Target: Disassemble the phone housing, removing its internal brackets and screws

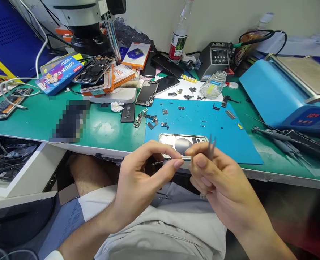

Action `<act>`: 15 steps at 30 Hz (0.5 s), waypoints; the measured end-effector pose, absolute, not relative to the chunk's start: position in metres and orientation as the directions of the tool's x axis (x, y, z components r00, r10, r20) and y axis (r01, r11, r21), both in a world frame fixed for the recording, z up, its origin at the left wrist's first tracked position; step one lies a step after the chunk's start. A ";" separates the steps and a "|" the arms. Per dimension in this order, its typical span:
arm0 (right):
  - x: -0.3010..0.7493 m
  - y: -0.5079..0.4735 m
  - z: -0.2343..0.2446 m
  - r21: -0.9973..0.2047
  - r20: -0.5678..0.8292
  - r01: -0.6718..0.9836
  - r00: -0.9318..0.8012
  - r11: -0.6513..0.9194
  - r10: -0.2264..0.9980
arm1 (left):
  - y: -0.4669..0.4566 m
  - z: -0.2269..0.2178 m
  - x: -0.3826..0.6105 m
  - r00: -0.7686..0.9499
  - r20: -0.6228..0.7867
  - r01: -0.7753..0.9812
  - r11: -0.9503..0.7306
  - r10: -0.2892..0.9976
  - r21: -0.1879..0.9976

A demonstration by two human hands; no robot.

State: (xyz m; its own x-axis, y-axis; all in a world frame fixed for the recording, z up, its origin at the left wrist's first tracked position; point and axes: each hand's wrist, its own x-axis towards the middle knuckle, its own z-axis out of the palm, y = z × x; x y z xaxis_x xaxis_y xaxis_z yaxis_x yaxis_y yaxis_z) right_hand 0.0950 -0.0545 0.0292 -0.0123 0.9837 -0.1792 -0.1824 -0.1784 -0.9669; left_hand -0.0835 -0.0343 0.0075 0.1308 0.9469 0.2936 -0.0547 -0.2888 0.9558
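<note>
My left hand (pixel 146 177) is raised above my lap, thumb and forefinger pressed together. A thin dark part (pixel 157 164) shows behind its fingers, mostly hidden; its kind is unclear. Facing it, my right hand (pixel 216 180) is closed around metal tweezers (pixel 212 148), whose two prongs point away from me and stand slightly apart. Its thumb and forefinger are also close to the left fingertips; whether a tiny piece is between them cannot be made out. Just beyond both hands, a phone housing (pixel 200 139) with a silvery oval inside lies at the front of the blue mat (pixel 238 151).
Several tiny phone parts (pixel 181 108) are scattered over the mat. A glass jar (pixel 213 85) and a soldering station (pixel 214 59) stand behind it. At right are a blue heating plate (pixel 279 94) and a black-handled tool (pixel 279 141). An open drawer (pixel 24 173) juts out at left.
</note>
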 end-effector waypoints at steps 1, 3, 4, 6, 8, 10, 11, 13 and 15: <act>0.095 -0.061 0.027 -0.997 -0.042 -0.070 0.100 -0.035 0.994 | -0.036 0.008 -0.083 0.154 0.175 -0.110 -0.159 0.972 0.981; 0.093 -0.073 0.022 -0.935 0.308 0.255 0.248 0.245 0.918 | -0.036 0.008 -0.082 0.235 0.003 -0.202 0.046 0.972 0.978; 0.093 -0.078 0.020 -0.849 0.460 0.401 0.237 0.345 0.856 | -0.036 0.008 -0.082 0.280 -0.046 -0.240 0.117 0.959 0.964; 0.092 -0.084 0.018 -0.670 0.642 0.573 0.127 0.472 0.756 | -0.035 0.007 -0.084 0.355 -0.089 -0.308 0.206 0.931 0.929; 0.092 -0.086 0.016 -0.574 0.695 0.623 0.027 0.531 0.719 | -0.034 0.005 -0.086 0.417 -0.110 -0.364 0.276 0.902 0.889; 0.094 -0.085 0.016 -0.541 0.704 0.630 -0.025 0.557 0.710 | -0.035 0.005 -0.088 0.470 -0.127 -0.401 0.339 0.874 0.851; 0.096 -0.085 0.015 -0.531 0.705 0.628 -0.045 0.569 0.708 | -0.036 0.005 -0.088 0.490 -0.131 -0.411 0.360 0.862 0.837; 0.100 -0.084 0.014 -0.516 0.707 0.625 -0.075 0.586 0.703 | -0.037 0.005 -0.090 0.517 -0.139 -0.408 0.385 0.845 0.828; 0.103 -0.084 0.013 -0.500 0.710 0.633 -0.091 0.591 0.698 | -0.039 0.004 -0.090 0.532 -0.138 -0.390 0.386 0.835 0.836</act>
